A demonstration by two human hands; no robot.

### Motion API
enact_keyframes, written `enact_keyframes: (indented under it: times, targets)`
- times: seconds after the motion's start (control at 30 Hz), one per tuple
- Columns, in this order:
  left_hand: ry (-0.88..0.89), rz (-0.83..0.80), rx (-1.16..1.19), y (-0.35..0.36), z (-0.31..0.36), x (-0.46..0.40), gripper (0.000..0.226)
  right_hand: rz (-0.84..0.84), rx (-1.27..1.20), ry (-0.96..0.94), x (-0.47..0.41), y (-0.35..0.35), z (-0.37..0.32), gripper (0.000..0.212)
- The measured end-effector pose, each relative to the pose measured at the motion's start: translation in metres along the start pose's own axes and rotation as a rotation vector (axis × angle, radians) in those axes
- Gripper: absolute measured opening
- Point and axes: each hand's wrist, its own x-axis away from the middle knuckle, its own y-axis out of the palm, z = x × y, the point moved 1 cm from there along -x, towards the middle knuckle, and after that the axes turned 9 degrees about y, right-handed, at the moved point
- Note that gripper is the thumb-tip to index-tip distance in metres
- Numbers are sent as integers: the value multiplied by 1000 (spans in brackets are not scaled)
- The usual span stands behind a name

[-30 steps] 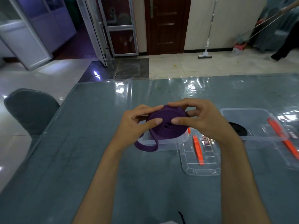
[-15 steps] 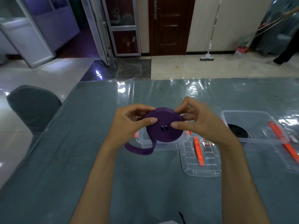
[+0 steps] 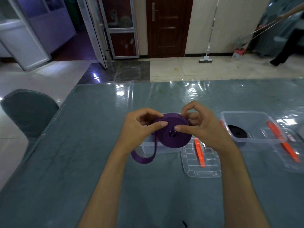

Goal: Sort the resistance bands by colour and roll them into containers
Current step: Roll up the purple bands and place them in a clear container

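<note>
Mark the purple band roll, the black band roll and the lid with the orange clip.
purple band roll (image 3: 172,135): head view, flat coiled face.
black band roll (image 3: 236,132): head view, top of coil.
lid (image 3: 211,163): head view, clear ribbed panel.

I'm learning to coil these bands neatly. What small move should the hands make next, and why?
Probably wind the loose tail onto the purple roll. The left hand and right hand hold the roll above the clear container, but a loop of band hangs below it.

A purple band (image 3: 172,134), a black band (image 3: 236,131), orange lid clips (image 3: 199,152) and a grey-green tablecloth (image 3: 82,162).
</note>
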Motion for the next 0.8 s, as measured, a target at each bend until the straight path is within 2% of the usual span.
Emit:
enact_keyframes:
  times: [0.17,0.3,0.4,0.57,0.7,0.8]
  targets:
    - [-26,-147,80,0,-6,-2,45,128,-113,-54,10,-6,2,38]
    - [3,-88,32,7,0,-2,34,32,-102,42,9,-2,4,43]
    - [-31,-25,68,10,-3,1,25,61,-77,14,10,0,1,52]
    - [-94,-62,132,5,-11,7,28,167,-119,-26,9,2,0,43]
    - [-69,-48,130,5,-16,11,29,88,-88,57,5,1,6,50]
    - [-92,22,147,8,-26,16,21,89,-59,26,5,5,7,45]
